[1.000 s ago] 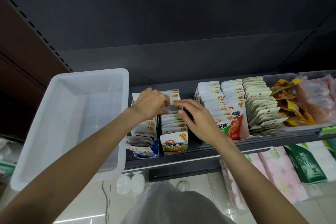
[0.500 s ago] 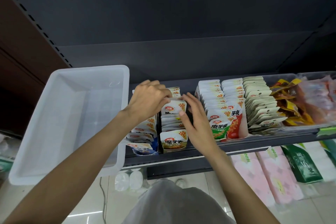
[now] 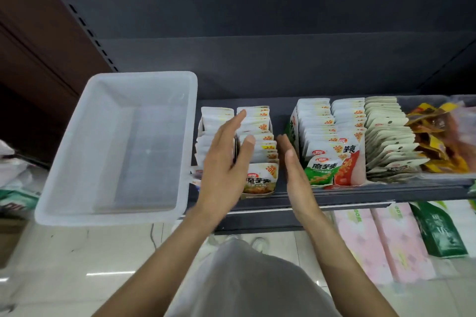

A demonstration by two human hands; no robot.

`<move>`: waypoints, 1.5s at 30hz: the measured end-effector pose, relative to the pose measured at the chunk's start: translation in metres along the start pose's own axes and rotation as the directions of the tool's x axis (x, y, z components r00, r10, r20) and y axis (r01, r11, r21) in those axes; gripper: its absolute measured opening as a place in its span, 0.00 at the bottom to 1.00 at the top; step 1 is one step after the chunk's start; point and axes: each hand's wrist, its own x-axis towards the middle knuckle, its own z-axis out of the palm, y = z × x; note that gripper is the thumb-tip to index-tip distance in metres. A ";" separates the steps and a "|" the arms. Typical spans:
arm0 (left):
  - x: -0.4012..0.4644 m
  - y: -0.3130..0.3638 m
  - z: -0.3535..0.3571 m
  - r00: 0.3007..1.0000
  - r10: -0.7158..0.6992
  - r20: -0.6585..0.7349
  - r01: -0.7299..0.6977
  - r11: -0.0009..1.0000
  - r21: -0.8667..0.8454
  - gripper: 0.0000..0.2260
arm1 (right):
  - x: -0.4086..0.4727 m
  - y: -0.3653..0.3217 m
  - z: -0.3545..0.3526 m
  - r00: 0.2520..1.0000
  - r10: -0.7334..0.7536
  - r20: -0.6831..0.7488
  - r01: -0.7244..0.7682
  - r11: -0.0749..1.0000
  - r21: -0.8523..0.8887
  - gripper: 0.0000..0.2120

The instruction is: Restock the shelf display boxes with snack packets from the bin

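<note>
Squaring up the packets looks like the step in hand, and the main risk is that a sideways nudge tips the front snack packet (image 3: 260,178) over the low lip of its display box (image 3: 257,194), which stands at the front edge of the shelf (image 3: 360,194). That packet leans forward already, so a careless brush from either palm could send it to the floor. A second risk is knocking the neighbouring box of green and red packets (image 3: 332,165), which sits just beside the right hand.

The left hand (image 3: 226,162) is released, fingers straight and spread a little, palm turned toward the row; it grasps nothing. It lies over the gap between the two left-hand rows, and whether the fingertips actually touch the packet tops I cannot say, since motion blur smears them. The right hand (image 3: 296,170) is likewise flat and empty, edge-on in the space between the middle box and the box to its right, apparently touching neither.

The bin (image 3: 64,162) rests on the left end of the shelf, overhanging its front edge, and shows no packets inside, so I judge the restocking nearly finished.
</note>
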 end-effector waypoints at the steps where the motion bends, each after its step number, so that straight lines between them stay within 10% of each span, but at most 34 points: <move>1: -0.012 0.005 0.010 0.999 -0.025 -0.020 0.023 0.993 -0.113 0.21 | -0.002 0.000 0.001 1.000 -0.007 0.002 0.007 1.000 0.026 0.30; 12: -0.030 -0.010 0.066 0.964 -0.244 -0.108 0.210 0.943 -0.257 0.26 | 0.004 0.026 -0.002 0.990 -0.098 0.098 0.121 0.958 -0.261 0.35; 23: -0.010 -0.028 0.083 0.921 -0.386 -0.056 0.322 0.833 -0.449 0.24 | 0.024 0.017 -0.010 0.998 0.048 0.050 -0.046 0.998 -0.053 0.33; 38: 0.003 -0.028 0.085 0.905 -0.392 0.164 0.406 0.682 -0.609 0.22 | 0.012 0.006 -0.009 0.994 -0.003 -0.105 0.012 0.996 0.086 0.27; 45: 0.002 -0.029 0.072 0.969 -0.237 0.066 0.220 0.716 -0.662 0.19 | 0.017 -0.001 -0.011 0.970 -0.233 -0.074 0.225 0.969 -0.100 0.31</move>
